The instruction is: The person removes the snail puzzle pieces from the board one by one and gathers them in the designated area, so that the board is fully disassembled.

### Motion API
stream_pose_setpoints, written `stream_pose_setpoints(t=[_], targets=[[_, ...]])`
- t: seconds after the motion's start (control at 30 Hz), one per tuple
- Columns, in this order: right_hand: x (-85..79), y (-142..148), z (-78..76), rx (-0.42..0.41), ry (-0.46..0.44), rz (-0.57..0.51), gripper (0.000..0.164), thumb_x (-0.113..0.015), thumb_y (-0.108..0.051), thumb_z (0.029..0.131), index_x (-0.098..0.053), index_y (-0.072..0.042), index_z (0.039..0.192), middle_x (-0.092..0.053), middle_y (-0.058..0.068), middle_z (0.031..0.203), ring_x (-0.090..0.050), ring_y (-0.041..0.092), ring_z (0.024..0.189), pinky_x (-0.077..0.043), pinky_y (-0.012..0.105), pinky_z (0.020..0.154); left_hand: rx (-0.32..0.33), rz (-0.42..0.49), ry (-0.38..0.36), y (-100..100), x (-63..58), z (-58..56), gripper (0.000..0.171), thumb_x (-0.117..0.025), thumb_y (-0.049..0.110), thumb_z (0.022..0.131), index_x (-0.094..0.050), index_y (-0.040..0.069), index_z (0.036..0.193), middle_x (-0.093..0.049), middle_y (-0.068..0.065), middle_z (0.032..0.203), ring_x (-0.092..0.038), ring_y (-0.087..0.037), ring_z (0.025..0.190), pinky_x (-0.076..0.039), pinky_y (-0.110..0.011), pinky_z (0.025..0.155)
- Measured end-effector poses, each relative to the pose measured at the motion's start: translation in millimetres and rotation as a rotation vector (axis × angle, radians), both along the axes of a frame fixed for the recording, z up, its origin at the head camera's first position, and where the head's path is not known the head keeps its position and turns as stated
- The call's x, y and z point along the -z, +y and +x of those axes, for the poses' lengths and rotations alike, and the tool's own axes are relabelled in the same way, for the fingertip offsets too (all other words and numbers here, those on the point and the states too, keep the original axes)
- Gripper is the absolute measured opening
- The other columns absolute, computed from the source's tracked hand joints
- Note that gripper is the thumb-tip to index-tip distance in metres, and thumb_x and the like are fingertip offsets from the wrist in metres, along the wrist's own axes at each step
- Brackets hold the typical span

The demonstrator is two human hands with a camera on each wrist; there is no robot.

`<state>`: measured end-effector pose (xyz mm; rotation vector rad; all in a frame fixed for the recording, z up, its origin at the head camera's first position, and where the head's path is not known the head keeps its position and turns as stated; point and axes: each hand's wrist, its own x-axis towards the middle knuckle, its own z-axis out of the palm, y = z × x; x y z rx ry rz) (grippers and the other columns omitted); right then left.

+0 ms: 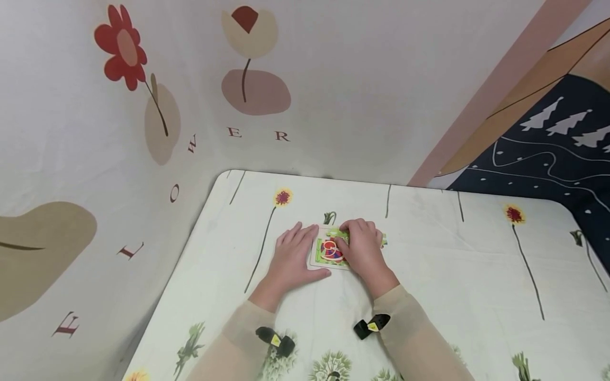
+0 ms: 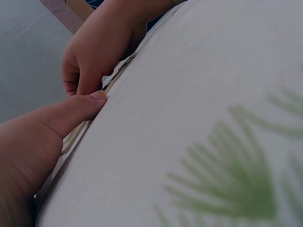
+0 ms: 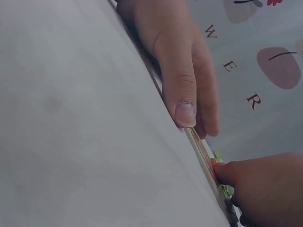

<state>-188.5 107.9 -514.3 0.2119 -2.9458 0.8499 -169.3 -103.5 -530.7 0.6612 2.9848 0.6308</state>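
A small jigsaw puzzle [image 1: 328, 253] with a pale frame lies on the table, showing a red and blue swirl on green. My left hand [image 1: 292, 260] rests at its left side, fingers straight along the far-left corner, thumb stretched past the near edge. In the left wrist view that thumb [image 2: 78, 112] lies low against the board's edge. Over the puzzle's right half, my right hand [image 1: 364, 253] has curled fingers and pinches a puzzle piece, mostly hidden beneath it. The right wrist view shows its thumb [image 3: 227, 172] against a red bit of the puzzle.
A green and blue puzzle piece [image 1: 384, 239] sticks out beyond the right hand. The white tablecloth [image 1: 438, 275] has printed flowers and stems. Light fabric walls [image 1: 343, 106] rise behind and to the left, with a dark printed panel [image 1: 538, 153] at the right.
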Motion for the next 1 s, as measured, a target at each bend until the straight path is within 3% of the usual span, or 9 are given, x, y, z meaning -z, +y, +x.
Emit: stream_pose_setpoints(t=[0.4,0.7,1.0], targets=[[2.1,-0.1,-0.3,-0.070,0.089,-0.018,0.023,-0.081,-0.019,0.098,-0.073,-0.012,0.118,-0.076,0.004,0.111,-0.060,0.027,0.107,-0.033,0.056,0.103,0.006,0.002,0.004,0.0,-0.9,0.1,0.111,-0.078,0.071,0.083,-0.036,0.012,0.167,-0.039,-0.003,0.170,-0.022,-0.035,0.160,-0.020,-0.057,0.125],[4.4,2.2,1.3,-0.117,0.144,-0.014,0.032,-0.081,-0.023,0.097,-0.075,-0.013,0.127,-0.075,0.005,0.124,-0.059,0.029,0.114,-0.035,0.057,0.101,0.007,-0.008,0.004,0.3,-1.0,0.0,0.112,-0.078,0.072,0.083,-0.036,0.011,0.167,-0.039,-0.004,0.170,-0.022,-0.035,0.160,-0.020,-0.057,0.125],[7.6,4.3,1.4,-0.162,0.189,0.036,0.037,-0.079,-0.021,0.099,-0.074,-0.012,0.134,-0.074,0.007,0.125,-0.058,0.031,0.116,-0.036,0.058,0.102,0.007,-0.002,0.010,0.0,-2.2,0.9,0.111,-0.078,0.072,0.083,-0.037,0.011,0.167,-0.039,-0.004,0.170,-0.023,-0.036,0.160,-0.021,-0.057,0.125]])
